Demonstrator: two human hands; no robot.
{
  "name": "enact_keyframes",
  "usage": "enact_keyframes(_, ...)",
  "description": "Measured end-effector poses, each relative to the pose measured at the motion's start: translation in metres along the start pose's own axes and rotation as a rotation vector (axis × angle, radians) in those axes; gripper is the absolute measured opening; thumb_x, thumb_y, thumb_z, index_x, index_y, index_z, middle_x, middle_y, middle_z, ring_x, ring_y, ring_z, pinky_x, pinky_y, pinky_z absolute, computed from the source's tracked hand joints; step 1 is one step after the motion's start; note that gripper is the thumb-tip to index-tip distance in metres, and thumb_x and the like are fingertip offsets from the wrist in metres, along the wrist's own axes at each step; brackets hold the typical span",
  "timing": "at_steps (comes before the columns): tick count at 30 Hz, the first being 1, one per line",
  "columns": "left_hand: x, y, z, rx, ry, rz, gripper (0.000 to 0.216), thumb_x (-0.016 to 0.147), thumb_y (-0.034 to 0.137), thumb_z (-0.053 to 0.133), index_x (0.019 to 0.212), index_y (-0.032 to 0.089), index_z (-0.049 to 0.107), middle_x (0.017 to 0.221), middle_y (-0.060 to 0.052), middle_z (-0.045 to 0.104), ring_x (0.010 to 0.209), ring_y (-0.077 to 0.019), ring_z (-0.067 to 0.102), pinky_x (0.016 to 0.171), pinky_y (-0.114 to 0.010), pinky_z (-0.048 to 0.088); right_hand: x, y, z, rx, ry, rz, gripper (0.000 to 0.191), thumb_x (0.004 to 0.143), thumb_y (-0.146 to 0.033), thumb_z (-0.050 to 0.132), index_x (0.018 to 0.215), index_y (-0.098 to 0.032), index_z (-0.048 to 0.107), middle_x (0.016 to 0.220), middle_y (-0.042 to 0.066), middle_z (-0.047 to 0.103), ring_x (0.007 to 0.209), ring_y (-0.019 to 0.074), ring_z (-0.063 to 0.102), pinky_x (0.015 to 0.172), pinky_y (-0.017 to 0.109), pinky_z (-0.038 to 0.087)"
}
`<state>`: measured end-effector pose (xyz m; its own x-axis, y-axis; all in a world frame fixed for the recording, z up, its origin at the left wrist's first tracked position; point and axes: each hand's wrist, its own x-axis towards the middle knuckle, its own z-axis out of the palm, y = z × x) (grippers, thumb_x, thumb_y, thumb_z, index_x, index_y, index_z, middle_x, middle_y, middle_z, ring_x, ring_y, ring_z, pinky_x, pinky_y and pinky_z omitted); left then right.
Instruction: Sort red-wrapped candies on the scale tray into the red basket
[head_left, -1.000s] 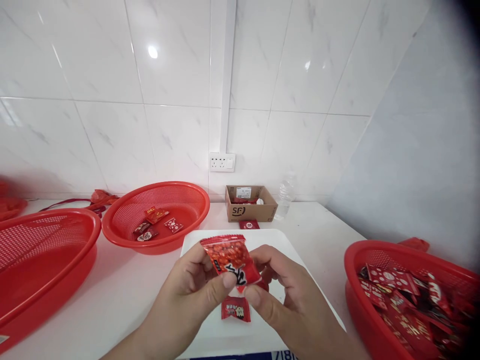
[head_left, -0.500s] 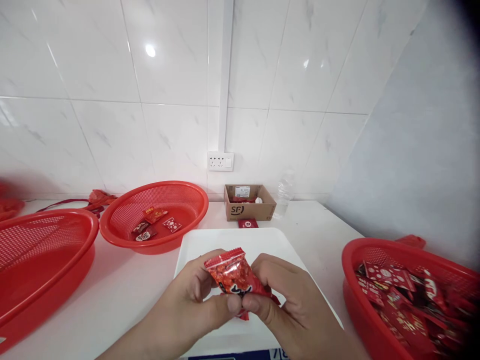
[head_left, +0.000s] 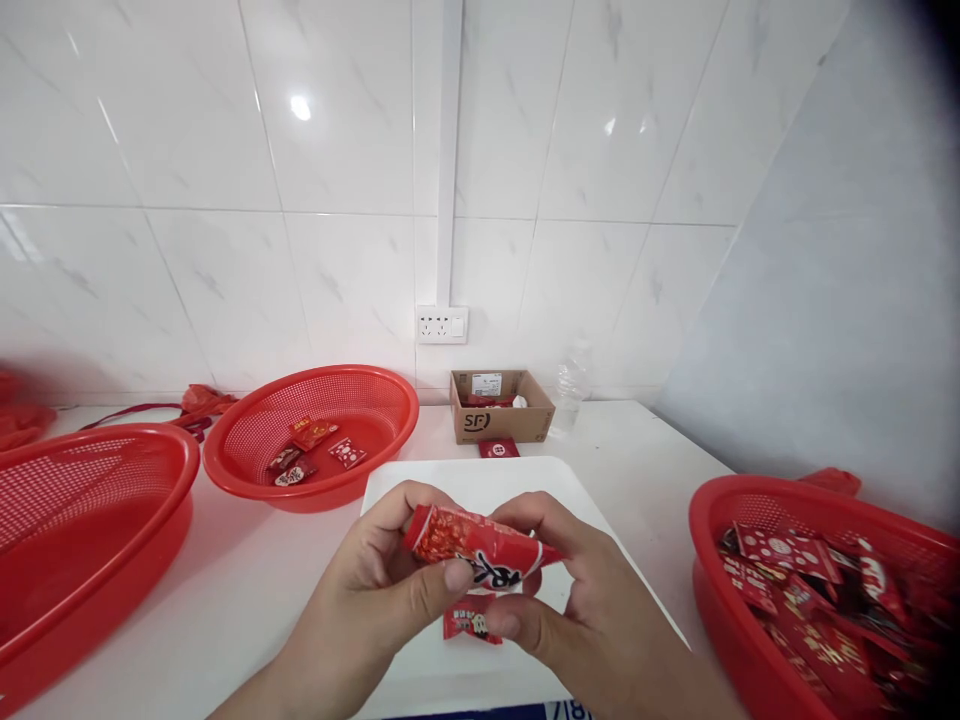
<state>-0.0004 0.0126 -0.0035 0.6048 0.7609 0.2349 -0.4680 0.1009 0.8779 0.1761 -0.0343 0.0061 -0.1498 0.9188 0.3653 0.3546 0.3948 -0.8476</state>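
Note:
Between my two hands is a red snack packet [head_left: 480, 545] with dark lettering, held above a white tray [head_left: 450, 480]. My left hand [head_left: 382, 580] grips its left end, thumb on the front and fingers behind. On the packet's right side, my right hand [head_left: 570, 580] has its fingers at the upper edge, with the thumb lower and a little apart from it. Just below, a second small red packet [head_left: 471, 618] lies on the tray, partly covered by my right thumb.
Two red plastic baskets [head_left: 311, 380] [head_left: 161, 440] stand to the left; the farther one holds several packets. At right, another red basket [head_left: 701, 510] is full of packets. Behind the tray are a cardboard box [head_left: 506, 428], a red packet [head_left: 499, 449] and a clear bottle [head_left: 571, 390].
The packet has been turned in my hands, now lying more level with its lettering facing me. My right thumb has come away from the left one, uncovering more of the packet on the tray.

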Motion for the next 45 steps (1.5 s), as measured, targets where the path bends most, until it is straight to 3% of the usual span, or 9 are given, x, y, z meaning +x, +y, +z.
enact_keyframes(3,-0.003,0.0,0.0,0.089,0.0,-0.015,0.019,0.08,0.028,0.075,0.091,0.023,0.06,0.085,0.001,0.067,0.073,-0.0109,0.061,0.067,-0.021,0.051,0.0,-0.001,-0.001,-0.047,0.031,0.002,0.017,0.086,-0.04,0.064,0.086,-0.024,0.059,0.077,-0.004,0.061,0.067,0.012,0.055,0.057,0.021,0.044)
enact_keyframes(7,-0.004,0.006,0.003,0.291,0.048,-0.014,0.03,0.077,0.037,0.077,0.101,0.025,0.064,0.089,-0.002,0.066,0.084,-0.0168,0.06,0.071,-0.025,0.053,0.0,-0.007,-0.001,-0.182,0.036,-0.007,0.011,0.086,-0.034,0.065,0.083,-0.024,0.06,0.075,-0.004,0.062,0.067,0.0119,0.054,0.059,0.022,0.042)
enact_keyframes(11,-0.003,0.01,0.006,0.404,0.074,0.02,0.018,0.079,0.036,0.074,0.086,0.021,0.069,0.082,-0.002,0.062,0.075,-0.0157,0.06,0.064,-0.025,0.051,0.001,-0.009,0.0,-0.208,0.043,-0.04,0.013,0.085,-0.034,0.067,0.08,-0.025,0.059,0.072,-0.005,0.059,0.065,0.0114,0.052,0.057,0.021,0.041)
enact_keyframes(20,-0.003,0.0,0.007,0.224,0.061,-0.004,0.02,0.08,0.037,0.074,0.082,0.019,0.064,0.073,0.001,0.06,0.068,-0.0111,0.051,0.061,-0.02,0.042,-0.001,-0.003,0.003,-0.253,0.007,-0.035,0.041,0.082,-0.053,0.065,0.066,-0.021,0.046,0.065,-0.005,0.047,0.059,0.0107,0.045,0.051,0.022,0.035)
enact_keyframes(29,-0.002,0.004,0.005,0.28,-0.059,-0.044,0.026,0.081,0.042,0.072,0.088,0.018,0.065,0.076,0.001,0.058,0.07,-0.0114,0.047,0.064,-0.022,0.039,0.0,-0.009,0.003,-0.233,0.001,-0.189,0.043,0.091,-0.051,0.055,0.063,-0.02,0.044,0.062,-0.005,0.043,0.054,0.0093,0.043,0.051,0.021,0.035)
enact_keyframes(35,0.0,0.003,0.004,0.17,-0.021,-0.027,0.025,0.081,0.038,0.073,0.076,0.017,0.061,0.07,0.001,0.058,0.064,-0.0105,0.048,0.059,-0.021,0.04,0.001,-0.005,0.004,-0.19,0.017,-0.068,0.05,0.079,-0.065,0.061,0.062,-0.02,0.046,0.061,-0.005,0.046,0.055,0.0104,0.044,0.049,0.022,0.034)
enact_keyframes(38,0.001,0.0,0.005,0.163,0.009,-0.005,0.027,0.082,0.038,0.071,0.073,0.016,0.058,0.065,0.002,0.054,0.061,-0.01,0.047,0.057,-0.021,0.039,0.0,-0.005,0.004,-0.182,0.001,-0.009,0.056,0.077,-0.075,0.054,0.064,-0.02,0.049,0.062,-0.003,0.049,0.056,0.012,0.045,0.048,0.023,0.034)
enact_keyframes(45,0.001,-0.002,0.004,0.184,-0.068,-0.061,0.027,0.085,0.043,0.067,0.088,0.017,0.061,0.074,0.0,0.058,0.068,-0.0117,0.053,0.064,-0.023,0.043,0.0,-0.007,0.002,-0.152,-0.051,-0.07,0.046,0.093,-0.057,0.046,0.073,-0.019,0.062,0.067,0.0,0.058,0.061,0.0126,0.055,0.057,0.023,0.041)
